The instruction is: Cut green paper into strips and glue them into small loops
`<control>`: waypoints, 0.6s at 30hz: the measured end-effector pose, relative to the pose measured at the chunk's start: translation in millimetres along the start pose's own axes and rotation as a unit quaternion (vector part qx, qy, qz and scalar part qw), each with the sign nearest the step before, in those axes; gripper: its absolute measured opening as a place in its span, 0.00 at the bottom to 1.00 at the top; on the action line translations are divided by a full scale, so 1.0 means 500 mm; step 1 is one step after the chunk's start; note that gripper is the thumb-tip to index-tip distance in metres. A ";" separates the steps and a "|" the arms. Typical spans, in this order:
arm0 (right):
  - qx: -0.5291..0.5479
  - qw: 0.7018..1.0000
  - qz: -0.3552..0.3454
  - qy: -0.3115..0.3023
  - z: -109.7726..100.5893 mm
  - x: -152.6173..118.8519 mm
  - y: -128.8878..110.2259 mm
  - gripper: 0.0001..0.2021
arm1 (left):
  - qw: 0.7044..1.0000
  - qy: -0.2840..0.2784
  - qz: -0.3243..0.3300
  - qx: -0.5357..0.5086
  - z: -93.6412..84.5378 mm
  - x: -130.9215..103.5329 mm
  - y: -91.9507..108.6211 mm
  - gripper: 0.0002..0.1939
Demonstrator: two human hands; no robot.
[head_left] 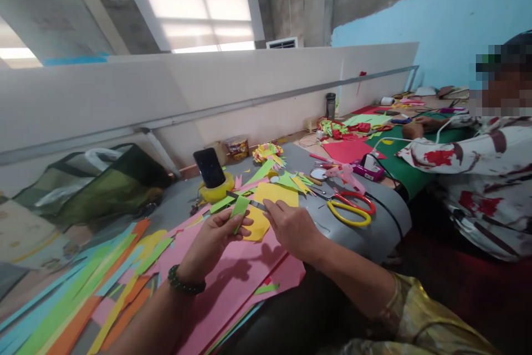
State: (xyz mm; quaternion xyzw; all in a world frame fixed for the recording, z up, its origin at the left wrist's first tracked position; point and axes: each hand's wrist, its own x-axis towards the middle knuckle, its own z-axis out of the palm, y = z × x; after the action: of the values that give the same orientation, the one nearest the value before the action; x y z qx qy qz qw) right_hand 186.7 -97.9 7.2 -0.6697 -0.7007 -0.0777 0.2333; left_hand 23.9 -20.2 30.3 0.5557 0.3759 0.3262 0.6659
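Closest to the viewer, shiny yellow patterned sleeve fabric (409, 305) covers the upper part of the person's right arm, while loose strips of blue, green, orange and yellow paper (75, 299) spread across the lower left, perhaps set aside there to leave room between the arms. Both hands meet near the centre, above large flat pink paper sheets (216, 288) on a grey-covered worktop (386, 222). The left hand (220, 230), below a dark green beaded bracelet (186, 283), pinches a short light-green paper strip (240, 211) between thumb and fingers, holding it raised, apparently to keep it steady. The right hand (297, 227) has its fingers drawn together at the near end of a thin dark blade-like tool (258, 205), which reaches toward the green strip; whether they touch, I cannot tell. Bright yellow paper pieces (282, 193) lie just beyond and below the fingers. Farther back, a black phone (210, 168) leans in a rounded yellow holder (216, 189), probably so its screen faces the person. To the right, scissors with red and yellow handles (353, 223) lie unused within easy reach, near a pink glue gun (347, 176).
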 end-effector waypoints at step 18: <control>-0.149 0.956 0.233 -0.096 -0.101 0.003 0.159 0.18 | 0.998 -0.053 -0.029 -0.011 -0.028 0.010 0.001 0.18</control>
State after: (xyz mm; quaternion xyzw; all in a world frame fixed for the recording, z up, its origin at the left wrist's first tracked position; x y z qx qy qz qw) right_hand 275.7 -110.7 36.0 -0.8460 -0.5245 -0.0597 0.0742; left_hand 14.5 -8.9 28.7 0.5538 0.3527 0.2810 0.6999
